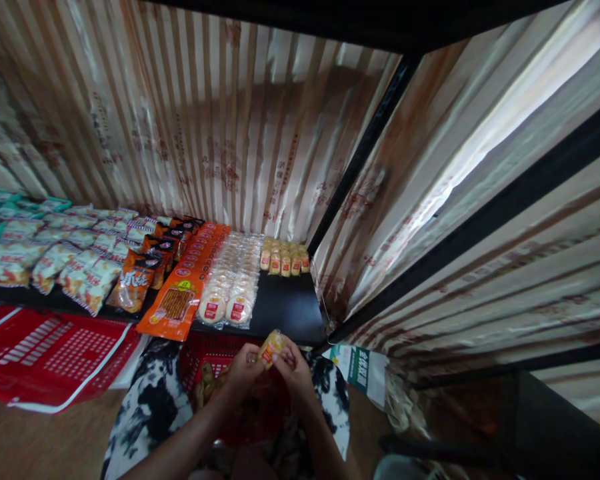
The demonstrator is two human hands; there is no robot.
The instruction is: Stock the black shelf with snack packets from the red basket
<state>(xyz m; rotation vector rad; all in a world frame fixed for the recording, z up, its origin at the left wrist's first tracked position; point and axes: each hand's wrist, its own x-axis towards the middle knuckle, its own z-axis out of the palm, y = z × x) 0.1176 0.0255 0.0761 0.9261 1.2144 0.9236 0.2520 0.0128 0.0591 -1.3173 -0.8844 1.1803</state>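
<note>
Both my hands hold one small yellow snack packet [271,347] with a red label, just in front of the black shelf [289,308]. My left hand [244,368] grips its left side and my right hand [293,367] pinches its right side. Below them, a red basket [193,357] between my knees contains several yellowish packets [209,385], partly hidden by my arms. On the shelf's right end stand rows of similar small yellow packets [285,259]. Left of these lie two rows of round white crackers in clear wrappers [226,300].
Orange stick-snack bags [177,303], orange-black bags [136,280] and white snack bags [87,273] fill the shelf leftward. A second red basket [80,353] sits below at left. A black post [365,150] rises at the shelf's right corner, before striped sheeting [260,133].
</note>
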